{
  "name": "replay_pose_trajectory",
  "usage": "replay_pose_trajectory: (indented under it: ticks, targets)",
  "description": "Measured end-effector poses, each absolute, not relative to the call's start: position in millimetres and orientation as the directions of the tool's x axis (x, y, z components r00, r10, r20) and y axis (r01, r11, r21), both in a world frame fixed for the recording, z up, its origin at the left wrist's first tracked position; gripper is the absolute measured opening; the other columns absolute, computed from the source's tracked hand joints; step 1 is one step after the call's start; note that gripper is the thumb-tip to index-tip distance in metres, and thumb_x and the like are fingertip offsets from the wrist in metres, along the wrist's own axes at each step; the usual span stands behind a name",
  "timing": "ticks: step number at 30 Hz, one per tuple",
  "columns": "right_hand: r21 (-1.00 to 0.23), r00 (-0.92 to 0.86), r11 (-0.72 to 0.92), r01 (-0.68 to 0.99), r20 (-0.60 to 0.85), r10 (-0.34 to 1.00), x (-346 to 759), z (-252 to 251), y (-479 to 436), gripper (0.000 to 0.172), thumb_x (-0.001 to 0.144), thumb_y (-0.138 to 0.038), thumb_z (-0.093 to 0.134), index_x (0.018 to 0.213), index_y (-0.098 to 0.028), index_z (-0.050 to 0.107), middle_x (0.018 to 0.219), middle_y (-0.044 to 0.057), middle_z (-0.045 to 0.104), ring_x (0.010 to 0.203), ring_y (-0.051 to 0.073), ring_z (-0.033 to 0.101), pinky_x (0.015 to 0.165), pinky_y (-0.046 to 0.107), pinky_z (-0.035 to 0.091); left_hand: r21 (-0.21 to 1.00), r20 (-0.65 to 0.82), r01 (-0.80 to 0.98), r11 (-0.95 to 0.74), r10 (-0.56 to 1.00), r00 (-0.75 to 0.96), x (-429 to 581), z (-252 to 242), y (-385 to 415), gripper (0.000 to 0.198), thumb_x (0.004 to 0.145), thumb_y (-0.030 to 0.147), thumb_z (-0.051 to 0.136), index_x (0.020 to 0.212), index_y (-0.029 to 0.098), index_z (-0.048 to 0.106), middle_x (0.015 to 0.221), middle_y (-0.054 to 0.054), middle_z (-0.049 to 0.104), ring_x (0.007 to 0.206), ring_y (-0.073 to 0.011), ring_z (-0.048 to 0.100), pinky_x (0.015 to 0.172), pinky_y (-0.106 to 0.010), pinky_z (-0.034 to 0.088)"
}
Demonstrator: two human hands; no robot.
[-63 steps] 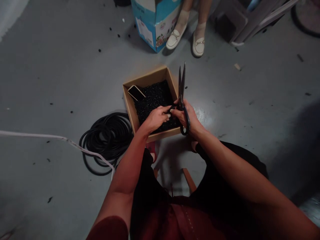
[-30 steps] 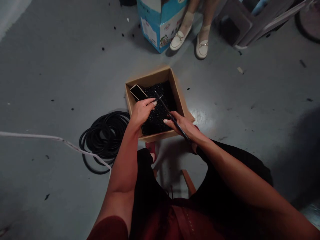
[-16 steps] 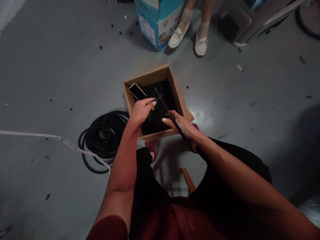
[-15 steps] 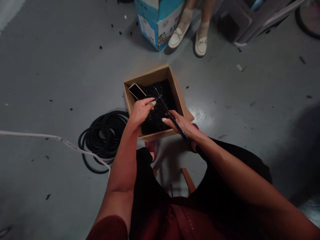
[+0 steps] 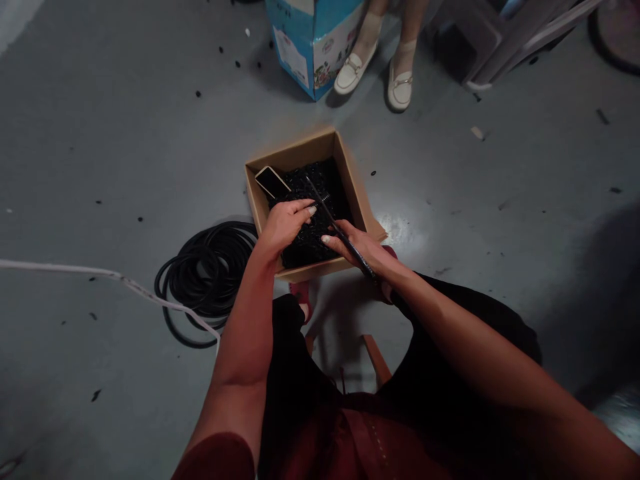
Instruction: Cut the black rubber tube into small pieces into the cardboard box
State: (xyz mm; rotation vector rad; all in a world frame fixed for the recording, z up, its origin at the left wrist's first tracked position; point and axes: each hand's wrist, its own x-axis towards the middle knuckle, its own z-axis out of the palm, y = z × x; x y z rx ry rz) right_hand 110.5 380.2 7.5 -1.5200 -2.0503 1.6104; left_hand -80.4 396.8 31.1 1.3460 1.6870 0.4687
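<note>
Over an open cardboard box point(image 5: 345, 170), my left hand point(image 5: 287, 223) pinches a small black ribbed piece point(image 5: 323, 201) between thumb and fingertips. My right hand point(image 5: 357, 243) is closed round a long thin dark rod point(image 5: 320, 199). The rod slants up and leftward, and its far part crosses the ribbed piece; whether they touch I cannot tell. Beneath both hands lies a heap of small shiny black pieces point(image 5: 305, 247), filling the bottom of the box. A flat black rectangle with a pale rim point(image 5: 273, 181) leans in the box's far left corner.
A coil of black hose point(image 5: 210, 267) lies on the floor left of the box, with a white cable point(image 5: 145, 290) near it. Beyond stand a blue carton point(image 5: 295, 47) and another person's feet in white shoes point(image 5: 400, 90). A grey plastic stool point(image 5: 483, 50) is at upper right.
The ribbed piece in my left hand has shifted slightly right and down against the rod. My right hand has hardly moved. The whole view has drifted a little.
</note>
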Motion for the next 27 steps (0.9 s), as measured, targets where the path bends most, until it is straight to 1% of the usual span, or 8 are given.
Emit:
replay_pose_trajectory:
  ticks: [4, 7, 13, 21, 24, 27]
  targets:
    - [-0.793, -0.498, -0.070, 0.605, -0.446, 0.744, 111, 6, 381, 0.054, 0.089, -0.056, 0.047, 0.125, -0.017, 0.051, 0.117, 0.014, 0.064, 0.106, 0.030, 0.060, 0.086, 0.038, 0.045, 0.738, -0.411, 0.593, 0.322, 0.912, 0.016, -78, 33, 396, 0.042, 0.085, 0.032, 0.052, 0.118, 0.012, 0.067, 0.080, -0.004, 0.068, 0.067, -0.0117, 0.053, 0.070, -0.024, 0.043]
    - [-0.796, -0.492, -0.069, 0.601, -0.436, 0.754, 110, 8, 381, 0.049, 0.090, -0.053, 0.045, 0.122, -0.017, 0.051, 0.116, 0.013, 0.063, 0.104, 0.028, 0.059, 0.086, 0.037, 0.044, 0.735, -0.421, 0.593, 0.329, 0.907, 0.019, -77, 34, 395, 0.042, 0.085, 0.032, 0.052, 0.118, 0.011, 0.068, 0.079, -0.004, 0.067, 0.067, -0.0116, 0.053, 0.068, -0.024, 0.043]
    - [-0.758, -0.447, -0.091, 0.646, -0.472, 0.760, 108, 10, 381, 0.040, 0.090, -0.052, 0.040, 0.109, -0.020, 0.053, 0.094, 0.008, 0.064, 0.085, 0.025, 0.060, 0.073, 0.034, 0.042, 0.757, -0.408, 0.563, 0.332, 0.913, 0.010, -78, 28, 395, 0.043, 0.085, 0.035, 0.052, 0.117, 0.012, 0.068, 0.076, -0.003, 0.066, 0.063, -0.0106, 0.050, 0.063, -0.023, 0.040]
    - [-0.737, -0.432, -0.106, 0.667, -0.499, 0.751, 106, 2, 378, 0.036, 0.090, -0.053, 0.038, 0.100, -0.021, 0.052, 0.083, 0.007, 0.060, 0.076, 0.022, 0.057, 0.068, 0.032, 0.039, 0.755, -0.435, 0.553, 0.353, 0.900, 0.019, -81, 16, 396, 0.039, 0.085, 0.034, 0.052, 0.111, 0.012, 0.070, 0.073, -0.002, 0.063, 0.060, -0.0100, 0.047, 0.058, -0.022, 0.037]
    - [-0.736, -0.432, -0.119, 0.666, -0.512, 0.743, 105, 0, 375, 0.033, 0.091, -0.051, 0.038, 0.097, -0.021, 0.051, 0.085, 0.007, 0.061, 0.079, 0.022, 0.058, 0.070, 0.031, 0.040, 0.747, -0.471, 0.545, 0.382, 0.882, 0.027, -80, 11, 395, 0.034, 0.084, 0.033, 0.053, 0.102, 0.012, 0.072, 0.070, -0.001, 0.062, 0.057, -0.0094, 0.045, 0.057, -0.022, 0.035]
    - [-0.723, -0.430, -0.132, 0.678, -0.536, 0.727, 104, -2, 370, 0.029, 0.092, -0.046, 0.038, 0.095, -0.020, 0.051, 0.090, 0.008, 0.063, 0.081, 0.021, 0.058, 0.072, 0.031, 0.041, 0.736, -0.523, 0.530, 0.421, 0.851, 0.049, -80, 2, 394, 0.026, 0.082, 0.031, 0.052, 0.084, 0.013, 0.071, 0.066, -0.001, 0.059, 0.054, -0.0088, 0.042, 0.054, -0.023, 0.033]
